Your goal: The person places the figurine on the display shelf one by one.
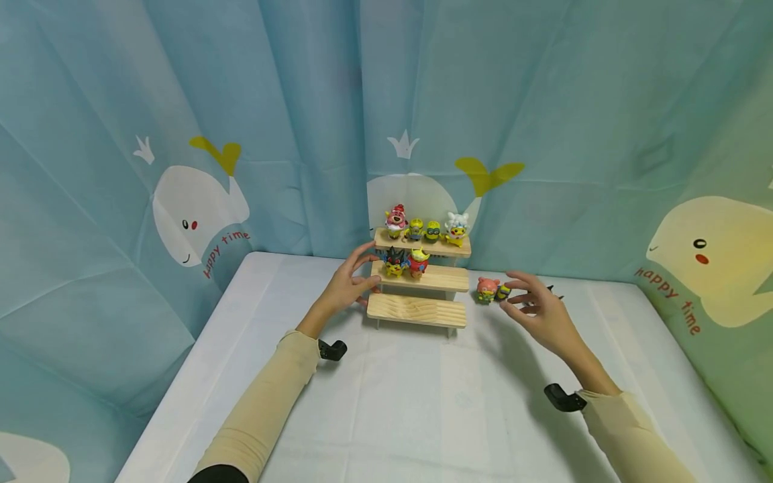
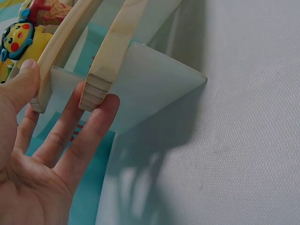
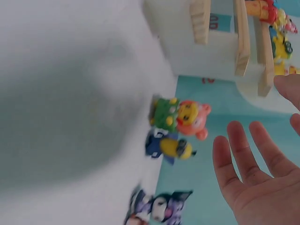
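Toy figures (image 1: 492, 290) beside "happy time" curtain (image 1: 676, 297)

A staged play corner: whale-print curtains (image 1: 199, 134) enclose a white-covered bench (image 1: 423, 402) holding a wooden toy shelf (image 1: 423, 278).

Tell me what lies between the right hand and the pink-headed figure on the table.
Between the right hand and the pink-headed figure stands a small yellow-and-blue figure; the head view shows it.
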A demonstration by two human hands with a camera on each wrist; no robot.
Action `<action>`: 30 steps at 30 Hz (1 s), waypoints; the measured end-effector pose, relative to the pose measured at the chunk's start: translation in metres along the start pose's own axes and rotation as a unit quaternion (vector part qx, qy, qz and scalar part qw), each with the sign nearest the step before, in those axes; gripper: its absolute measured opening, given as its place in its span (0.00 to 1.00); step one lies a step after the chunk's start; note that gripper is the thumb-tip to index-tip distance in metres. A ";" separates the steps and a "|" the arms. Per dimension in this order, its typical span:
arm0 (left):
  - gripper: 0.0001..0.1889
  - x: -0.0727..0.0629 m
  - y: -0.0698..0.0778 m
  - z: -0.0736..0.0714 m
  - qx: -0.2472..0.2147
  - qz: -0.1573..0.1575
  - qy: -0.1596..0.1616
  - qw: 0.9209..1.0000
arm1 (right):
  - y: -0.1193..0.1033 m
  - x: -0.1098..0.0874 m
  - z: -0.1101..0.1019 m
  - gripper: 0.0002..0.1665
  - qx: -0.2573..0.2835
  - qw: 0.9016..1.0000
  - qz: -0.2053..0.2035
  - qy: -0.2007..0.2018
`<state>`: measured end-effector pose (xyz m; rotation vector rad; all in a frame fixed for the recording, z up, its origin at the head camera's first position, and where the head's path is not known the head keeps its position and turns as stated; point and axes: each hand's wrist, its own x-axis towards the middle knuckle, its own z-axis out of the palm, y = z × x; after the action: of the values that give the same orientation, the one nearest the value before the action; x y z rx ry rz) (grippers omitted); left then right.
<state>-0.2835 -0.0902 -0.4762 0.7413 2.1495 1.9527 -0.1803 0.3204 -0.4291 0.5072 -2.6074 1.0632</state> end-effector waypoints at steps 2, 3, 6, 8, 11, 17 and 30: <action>0.40 -0.002 0.005 0.001 -0.005 0.000 -0.004 1.000 | 0.004 -0.005 -0.004 0.37 -0.009 1.000 0.009 0.003; 0.40 -0.003 0.009 0.001 -0.008 0.000 -0.006 1.000 | 0.006 -0.007 -0.007 0.37 -0.010 1.000 0.012 0.005; 0.40 -0.006 0.018 0.002 -0.015 0.000 -0.012 1.000 | 0.012 -0.014 -0.013 0.37 -0.006 1.000 0.019 0.012; 0.39 -0.007 0.024 0.002 -0.014 -0.001 -0.013 1.000 | 0.017 -0.019 -0.018 0.38 -0.002 1.000 0.023 0.017; 0.39 -0.008 0.027 0.002 -0.013 -0.003 -0.012 1.000 | 0.024 -0.025 -0.023 0.38 -0.004 0.999 0.033 0.024; 0.39 -0.009 0.027 0.003 -0.016 -0.005 -0.010 1.000 | 0.038 -0.034 -0.032 0.36 -0.011 0.998 0.056 0.027; 0.40 -0.008 0.028 0.001 -0.022 -0.015 -0.014 1.000 | 0.086 -0.040 -0.051 0.34 -0.048 0.993 0.099 0.038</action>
<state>-0.2692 -0.0913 -0.4512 0.7202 2.0819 1.9561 -0.1744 0.4222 -0.4618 0.1869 -2.6678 0.9874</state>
